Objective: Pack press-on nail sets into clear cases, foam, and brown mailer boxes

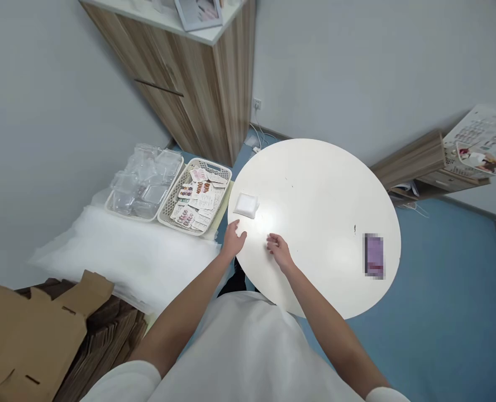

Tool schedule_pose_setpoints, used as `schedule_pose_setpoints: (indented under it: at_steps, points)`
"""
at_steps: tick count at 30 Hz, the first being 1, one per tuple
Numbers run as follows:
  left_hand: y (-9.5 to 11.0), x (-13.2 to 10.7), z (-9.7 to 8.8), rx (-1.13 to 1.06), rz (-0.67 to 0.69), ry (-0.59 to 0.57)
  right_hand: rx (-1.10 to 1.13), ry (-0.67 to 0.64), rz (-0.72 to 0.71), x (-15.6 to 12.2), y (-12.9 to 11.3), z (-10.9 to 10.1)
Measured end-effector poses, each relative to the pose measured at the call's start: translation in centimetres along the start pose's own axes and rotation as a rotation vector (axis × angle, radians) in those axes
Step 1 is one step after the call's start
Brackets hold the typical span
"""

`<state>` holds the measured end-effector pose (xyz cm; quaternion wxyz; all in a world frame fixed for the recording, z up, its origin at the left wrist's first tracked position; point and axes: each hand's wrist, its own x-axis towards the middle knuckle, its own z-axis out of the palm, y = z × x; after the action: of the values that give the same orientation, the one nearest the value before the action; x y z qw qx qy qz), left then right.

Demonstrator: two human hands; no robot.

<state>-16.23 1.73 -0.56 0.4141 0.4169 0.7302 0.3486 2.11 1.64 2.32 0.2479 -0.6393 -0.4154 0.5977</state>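
Observation:
A small square white packet (247,205), perhaps wrapped in foam sheet, lies flat on the left part of the round white table (315,178). My left hand (233,240) is over the table's left edge just below the packet, thumb and fingers apart, with nothing in it. To its right, my right hand (279,250) hovers over the table, fingers loosely bent and parted, and I see nothing held there. A gap lies between the right hand and the packet.
Left of the table stand a white basket (161,215) of printed cards with coloured pieces and a tray of clear plastic boxes (145,178). White foam sheets (114,245) and folded cardboard (30,335) lie nearer. A blurred purple item (374,255) rests on the table's right.

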Motion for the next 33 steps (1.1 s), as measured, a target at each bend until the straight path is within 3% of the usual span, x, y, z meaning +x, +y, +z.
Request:
schedule_pose_setpoints:
  at_steps: [3,9,14,17,24,29,33]
  points:
    - [0.0,-2.6,0.6,-0.043,-0.001,-0.118,-0.031,-0.088,-0.004,-1.7,1.1,-1.4]
    - [-0.2,-9.3,1.6,0.042,0.075,-0.173,-0.027,-0.196,-0.058,-4.0,2.8,-2.9]
    - [0.9,-14.7,-1.2,0.177,0.15,-0.182,-0.069,-0.308,-0.11,-4.5,2.6,-0.6]
    - [1.5,-16.8,-4.4,0.346,0.211,-0.142,-0.14,-0.419,-0.187,-4.8,1.8,2.3]
    - [0.0,-21.4,-13.7,0.611,0.186,0.283,-0.502,-0.755,-0.457,-7.7,-1.1,11.2]
    - [-3.3,-26.4,-21.6,0.692,-0.041,0.619,-0.552,-0.975,-0.571,-11.4,-3.8,19.9]
    - [-7.0,-29.5,-27.1,0.714,-0.232,0.614,-0.477,-0.988,-0.466,-14.3,-5.2,26.7]
